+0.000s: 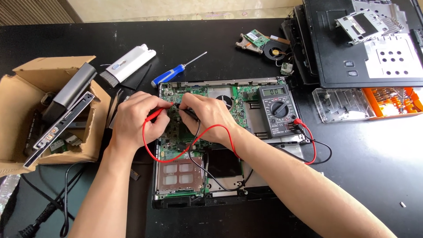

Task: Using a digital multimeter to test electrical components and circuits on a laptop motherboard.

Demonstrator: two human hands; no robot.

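Note:
An opened laptop base (229, 183) lies on the black table with its green circuit board (176, 132) exposed. My left hand (136, 119) grips a red test probe (155, 114), tip pointing right onto the board. My right hand (207, 115) holds a black test probe (188, 112), tip pointing left, close to the red one. Red and black leads (308, 145) loop across the board to a dark grey multimeter (277, 110) resting on the laptop's right side.
A torn cardboard box (26, 97) with drives and parts stands at the left. A blue-handled screwdriver (169, 75) and white brush tool (128, 64) lie behind the laptop. Fan and small boards (264, 44), black laptop covers (352, 44), an orange bit case (387, 101) sit right.

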